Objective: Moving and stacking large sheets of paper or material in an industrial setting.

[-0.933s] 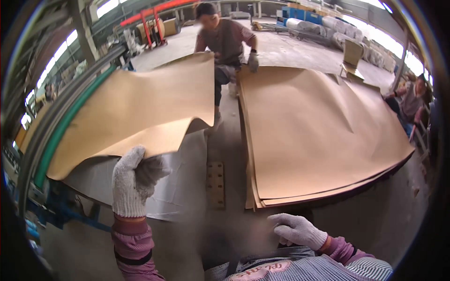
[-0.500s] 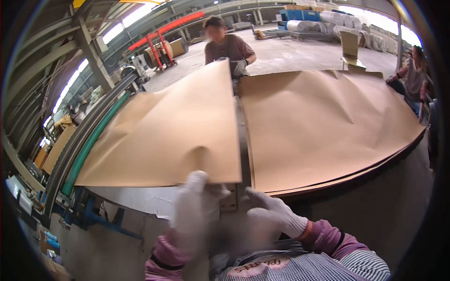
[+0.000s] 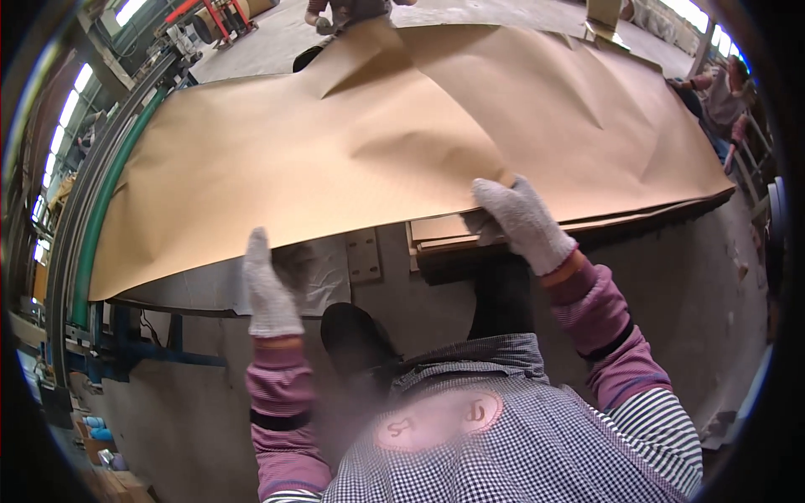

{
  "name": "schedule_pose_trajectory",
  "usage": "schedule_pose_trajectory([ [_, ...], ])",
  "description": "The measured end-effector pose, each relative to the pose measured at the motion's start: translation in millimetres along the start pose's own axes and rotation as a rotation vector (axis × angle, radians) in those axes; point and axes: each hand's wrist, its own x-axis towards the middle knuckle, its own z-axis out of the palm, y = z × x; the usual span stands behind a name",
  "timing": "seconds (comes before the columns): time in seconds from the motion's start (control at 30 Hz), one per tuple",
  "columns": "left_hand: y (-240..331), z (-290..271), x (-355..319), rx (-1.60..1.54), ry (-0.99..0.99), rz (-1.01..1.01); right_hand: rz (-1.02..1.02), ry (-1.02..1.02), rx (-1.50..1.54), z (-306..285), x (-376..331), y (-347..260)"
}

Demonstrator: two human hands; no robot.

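Observation:
A large brown kraft paper sheet (image 3: 277, 159), creased and bowed, spans from the left side of the bench over part of the right-hand stack of brown sheets (image 3: 587, 109). My right hand (image 3: 524, 222), in a whitish knit glove, pinches the sheet's near right corner, thumb on top and fingers below. At its near edge further left, my left hand (image 3: 272, 289), gloved alike, has the thumb over the edge and the fingers beneath, partly hidden in shadow. Under the raised edge show a silvery covered surface (image 3: 327, 277) and a metal plate with holes (image 3: 364, 254).
A green roller (image 3: 113, 205) on a dark machine frame runs along the left. Across the sheets a co-worker (image 3: 356, 10) stands at the far edge; another person (image 3: 721, 96) is at the right end. A red lifting frame (image 3: 220, 12) stands far back left.
The left sheet has shifted right and now overlaps the right-hand stack. My hands have moved apart, the right onto the sheet's corner. The far co-worker's hands have come off the sheet. My view has tilted down.

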Motion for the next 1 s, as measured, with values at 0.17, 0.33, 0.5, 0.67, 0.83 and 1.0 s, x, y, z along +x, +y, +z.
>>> schedule_pose_trajectory([
  [0.17,22,-33,-1,0.054,0.225,-0.074,-0.069,-0.286,0.393,-52,-19,16],
  [0.33,18,22,-10,-0.134,0.039,-0.134,-0.276,-0.18,-0.831,-28,36,125],
  [0.5,15,74,-19,-0.075,-0.073,-0.158,0.015,-0.324,-1.655,57,76,116],
  [0.67,-8,101,-28,-0.153,-0.201,-0.275,-0.243,-0.234,-1.711,31,95,182],
  [0.83,-39,125,-31,-0.107,-0.241,-0.454,-0.608,0.105,-1.2,4,88,211],
  [1.0,-75,148,-42,-0.02,-0.249,-0.49,-0.123,-0.399,-0.257,-23,-9,104],
])
